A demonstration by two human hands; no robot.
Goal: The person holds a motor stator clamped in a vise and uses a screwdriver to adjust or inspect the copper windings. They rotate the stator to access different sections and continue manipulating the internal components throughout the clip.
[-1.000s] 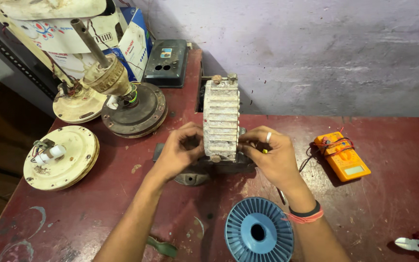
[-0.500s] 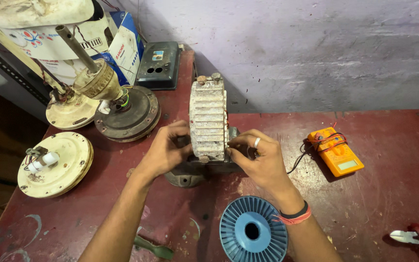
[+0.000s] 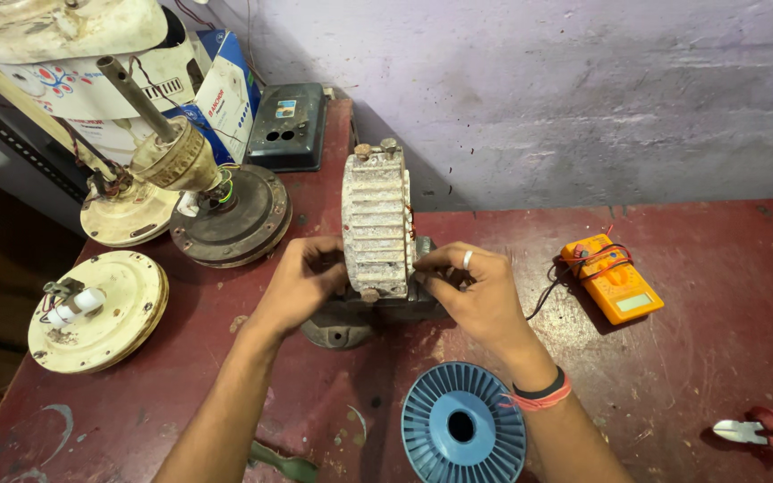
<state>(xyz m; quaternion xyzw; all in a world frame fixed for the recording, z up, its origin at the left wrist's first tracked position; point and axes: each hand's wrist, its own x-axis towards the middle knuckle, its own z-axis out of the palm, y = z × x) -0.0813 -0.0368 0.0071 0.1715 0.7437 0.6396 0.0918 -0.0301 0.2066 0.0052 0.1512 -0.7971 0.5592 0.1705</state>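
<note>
A pale, slotted fan stator core (image 3: 376,219) stands on edge on a dark metal stand (image 3: 342,326) in the middle of a red table (image 3: 717,358). My left hand (image 3: 301,279) presses against its left face, fingers curled at the lower edge. My right hand (image 3: 471,286), with a ring and a wristband, pinches at the core's right face near a thin reddish wire. What the fingertips hold is hidden. A blue plastic spool (image 3: 462,427) lies flat in front of my right forearm.
An orange multimeter (image 3: 615,277) with red leads lies to the right. Red-handled pliers (image 3: 767,431) sit at the far right edge. Cream fan covers (image 3: 100,309), a dark fan motor with a shaft (image 3: 230,219), a switch box (image 3: 286,125) and cartons crowd the left and back.
The view has shifted slightly. Both hands stay on the stator core; my right hand has lowered a little along its right face.
</note>
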